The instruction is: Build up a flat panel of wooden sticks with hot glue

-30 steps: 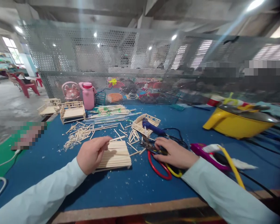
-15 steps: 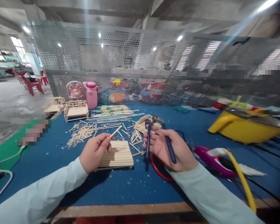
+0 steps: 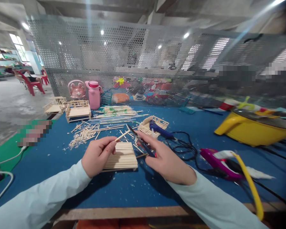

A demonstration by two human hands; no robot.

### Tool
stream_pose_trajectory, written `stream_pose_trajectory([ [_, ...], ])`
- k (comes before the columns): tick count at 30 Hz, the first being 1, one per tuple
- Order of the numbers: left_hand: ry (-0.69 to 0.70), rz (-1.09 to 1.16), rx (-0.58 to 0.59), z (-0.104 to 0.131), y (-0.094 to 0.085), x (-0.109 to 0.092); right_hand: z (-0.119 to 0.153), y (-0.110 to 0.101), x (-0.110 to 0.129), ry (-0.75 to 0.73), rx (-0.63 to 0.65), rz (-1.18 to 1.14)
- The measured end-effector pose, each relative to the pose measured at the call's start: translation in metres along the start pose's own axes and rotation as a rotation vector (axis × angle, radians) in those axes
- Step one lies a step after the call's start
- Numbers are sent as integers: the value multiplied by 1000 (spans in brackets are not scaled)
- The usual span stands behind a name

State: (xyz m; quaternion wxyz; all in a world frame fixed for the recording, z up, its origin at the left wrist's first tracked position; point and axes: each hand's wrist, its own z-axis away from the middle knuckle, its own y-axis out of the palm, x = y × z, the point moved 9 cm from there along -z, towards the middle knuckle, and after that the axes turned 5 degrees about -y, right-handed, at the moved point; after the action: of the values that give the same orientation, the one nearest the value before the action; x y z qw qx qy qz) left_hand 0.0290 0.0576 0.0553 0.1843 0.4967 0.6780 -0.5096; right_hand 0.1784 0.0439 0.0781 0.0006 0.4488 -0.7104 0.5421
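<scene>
Between the thumb and fingers of my left hand (image 3: 98, 156) is a thin wooden stick (image 3: 122, 135), pointing up and to the right. My right hand (image 3: 166, 157) is closed around dark-handled cutters (image 3: 143, 141), whose jaws are near the stick's far end. Below my left hand lies a flat panel of wooden sticks (image 3: 122, 157). Behind my right hand, a blue tool (image 3: 164, 131) with a black cord rests against a small wooden frame (image 3: 149, 124).
Wood scraps (image 3: 79, 138) and loose sticks lie at centre left. Two small wooden models (image 3: 78, 111), a pink bottle (image 3: 94, 97) and a perforated screen stand behind. On the right are a purple glue gun (image 3: 219, 163) and a yellow pan (image 3: 252, 130).
My right hand has turned over and moved its cutters left towards the stick. The blue corded tool now shows lying by the wooden frame. My left hand has barely moved.
</scene>
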Motion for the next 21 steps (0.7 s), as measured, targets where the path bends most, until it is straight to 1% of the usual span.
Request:
stream_pose_trajectory([
  [4,12,-17,7,1,0,-2,2,3,1,26,28,-5],
  [10,14,-9,3,2,-1,-4,3,3,2,30,15,-8],
  [15,11,-33,11,1,1,-2,3,2,4,19,-28,79],
  [21,-14,-60,40,3,5,0,8,5,-2,62,-52,198],
])
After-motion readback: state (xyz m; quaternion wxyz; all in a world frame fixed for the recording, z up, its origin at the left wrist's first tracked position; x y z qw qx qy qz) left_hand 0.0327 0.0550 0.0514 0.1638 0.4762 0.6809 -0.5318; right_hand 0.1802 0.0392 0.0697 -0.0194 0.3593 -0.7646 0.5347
